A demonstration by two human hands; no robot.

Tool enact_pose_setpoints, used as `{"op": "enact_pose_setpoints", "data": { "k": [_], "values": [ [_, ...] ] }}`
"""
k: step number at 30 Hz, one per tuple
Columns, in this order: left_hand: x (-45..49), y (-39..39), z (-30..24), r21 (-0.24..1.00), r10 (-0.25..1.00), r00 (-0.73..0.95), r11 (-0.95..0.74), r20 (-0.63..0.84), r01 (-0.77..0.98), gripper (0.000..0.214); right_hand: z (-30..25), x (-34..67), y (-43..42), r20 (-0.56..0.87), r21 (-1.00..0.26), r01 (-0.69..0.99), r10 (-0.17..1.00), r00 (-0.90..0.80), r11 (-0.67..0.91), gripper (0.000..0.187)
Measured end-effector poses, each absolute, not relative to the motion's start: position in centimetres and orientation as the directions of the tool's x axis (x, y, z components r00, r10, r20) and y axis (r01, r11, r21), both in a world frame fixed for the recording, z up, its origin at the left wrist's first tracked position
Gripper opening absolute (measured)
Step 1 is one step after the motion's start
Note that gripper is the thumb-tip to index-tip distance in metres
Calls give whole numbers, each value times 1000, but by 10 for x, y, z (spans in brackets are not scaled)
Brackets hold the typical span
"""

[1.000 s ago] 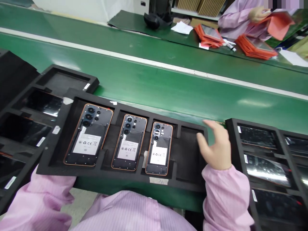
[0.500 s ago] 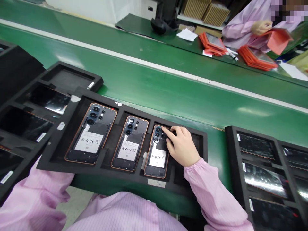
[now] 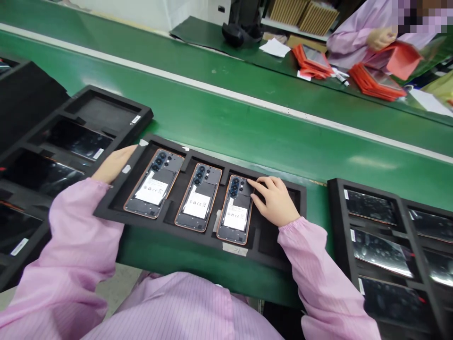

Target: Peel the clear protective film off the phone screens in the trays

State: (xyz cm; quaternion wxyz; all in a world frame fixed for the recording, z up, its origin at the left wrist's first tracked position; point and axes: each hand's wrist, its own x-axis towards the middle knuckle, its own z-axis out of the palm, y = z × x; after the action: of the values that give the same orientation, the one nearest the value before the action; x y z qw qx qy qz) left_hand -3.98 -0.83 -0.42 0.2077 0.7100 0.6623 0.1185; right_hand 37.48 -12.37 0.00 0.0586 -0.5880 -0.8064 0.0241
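Observation:
A black foam tray (image 3: 198, 236) lies before me with three back-open phones in it: the left phone (image 3: 166, 170), the middle phone (image 3: 212, 175) and the right phone (image 3: 243, 189). Each shows camera lenses, a white battery label and an orange frame. My left hand (image 3: 115, 164) grips the tray's left end, its fingertips hidden behind the rim. Over the right-hand part of the tray, my right hand (image 3: 276, 200) has its fingers apart, the index fingertip at the right phone's upper corner and the thumb by its side edge.
At left, another foam tray (image 3: 143, 115) holds phones screen up; a similar tray (image 3: 336, 212) stands at right. Behind runs a green bench (image 3: 219, 123) with a pale strip. Across it, a person's hand (image 3: 382, 38) holds an orange sleeve near orange stacks (image 3: 377, 82).
My left hand has come into view from beneath the tray to its left end. The tray's left side has dropped and shifted right. My right hand stays by the right phone.

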Motion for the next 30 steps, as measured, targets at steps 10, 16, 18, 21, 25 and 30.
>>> {"op": "enact_pose_setpoints", "data": {
  "k": [10,16,18,21,25,30],
  "values": [
    [-18,-43,-6,123,992,115,-121,56,985,45,26,330,-138,-114,140,989,991,71,-55,67],
    [22,-47,19,52,925,379,-378,-34,925,42,27,287,-142,-137,91,948,940,314,-304,87],
    [41,-41,19,97,905,409,-400,-118,911,41,26,285,-139,-132,20,916,907,400,-401,87],
    [62,-34,14,113,915,388,-377,-108,919,40,27,291,-135,-95,-52,875,875,476,-481,89],
    [66,-31,8,156,919,393,-384,-28,910,42,42,297,-135,-119,-190,833,854,506,-520,91],
    [58,-22,5,258,916,399,-394,34,882,43,67,265,-125,-116,-185,887,906,408,-423,78]
  ]
}}
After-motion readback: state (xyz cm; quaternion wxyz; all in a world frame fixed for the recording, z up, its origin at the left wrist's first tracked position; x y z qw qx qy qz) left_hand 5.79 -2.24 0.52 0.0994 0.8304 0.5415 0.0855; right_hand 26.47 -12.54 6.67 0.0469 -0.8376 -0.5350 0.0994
